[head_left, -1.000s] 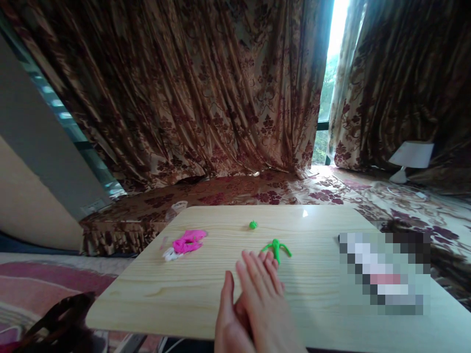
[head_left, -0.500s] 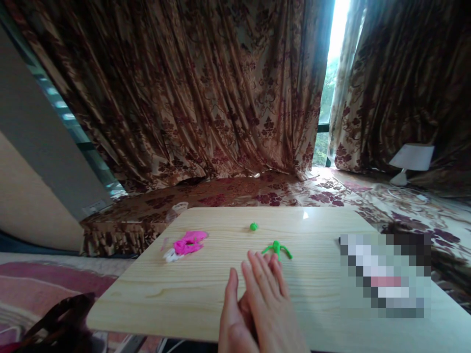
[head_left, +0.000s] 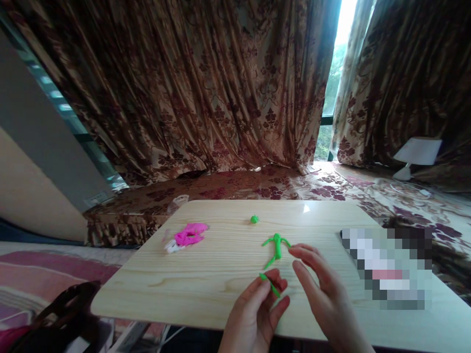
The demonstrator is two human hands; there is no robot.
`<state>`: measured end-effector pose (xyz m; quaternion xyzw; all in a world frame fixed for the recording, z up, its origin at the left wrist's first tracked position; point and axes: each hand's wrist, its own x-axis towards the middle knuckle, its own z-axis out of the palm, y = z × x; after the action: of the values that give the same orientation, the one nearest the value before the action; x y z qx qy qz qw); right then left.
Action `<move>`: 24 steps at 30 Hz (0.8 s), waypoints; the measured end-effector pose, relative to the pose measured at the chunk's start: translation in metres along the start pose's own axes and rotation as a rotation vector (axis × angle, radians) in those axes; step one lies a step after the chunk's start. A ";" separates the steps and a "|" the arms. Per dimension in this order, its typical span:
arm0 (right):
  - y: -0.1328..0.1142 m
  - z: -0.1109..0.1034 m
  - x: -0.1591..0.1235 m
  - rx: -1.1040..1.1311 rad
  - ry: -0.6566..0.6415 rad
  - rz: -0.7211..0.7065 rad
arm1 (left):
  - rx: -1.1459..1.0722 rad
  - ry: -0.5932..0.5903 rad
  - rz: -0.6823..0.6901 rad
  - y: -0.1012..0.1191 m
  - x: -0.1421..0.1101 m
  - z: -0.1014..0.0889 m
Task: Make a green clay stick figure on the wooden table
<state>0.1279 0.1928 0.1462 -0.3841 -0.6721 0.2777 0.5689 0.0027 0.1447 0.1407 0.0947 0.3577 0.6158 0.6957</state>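
Note:
A thin green roll of modelling clay (head_left: 270, 286) lies in my left hand (head_left: 253, 309), pinched between thumb and fingers near the table's front edge. My right hand (head_left: 326, 289) is a little to the right, fingers apart and holding nothing. Just beyond both hands, a green clay figure (head_left: 277, 246) lies flat on the table, with a long body, two thin arms and one leg slanting to the left. My right fingertips are close to its right arm; whether they touch I cannot tell. Farther back sits a small green clay ball (head_left: 254, 219).
A pink clay lump (head_left: 190, 234) with a white piece lies at the left of the wooden table (head_left: 154, 289). A blurred-out flat object (head_left: 382, 269) is at the right. Behind are a clear plastic bag (head_left: 179, 201), patterned curtains (head_left: 221, 98) and a white lamp (head_left: 417, 151).
My palms, pressed together before, have come apart. The green roll now shows in my left hand, while my right hand has moved to the right. The figure's body and leg are uncovered.

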 end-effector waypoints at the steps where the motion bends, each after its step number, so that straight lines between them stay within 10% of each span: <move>1: -0.002 -0.002 -0.006 -0.008 -0.010 -0.024 | 0.052 0.030 0.053 0.000 0.001 0.000; 24: -0.017 0.010 -0.031 0.108 -0.016 -0.077 | 0.347 0.019 0.296 0.003 -0.009 0.004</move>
<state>0.1164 0.1581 0.1412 -0.3245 -0.6751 0.2944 0.5936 0.0031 0.1384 0.1489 0.2586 0.4472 0.6410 0.5677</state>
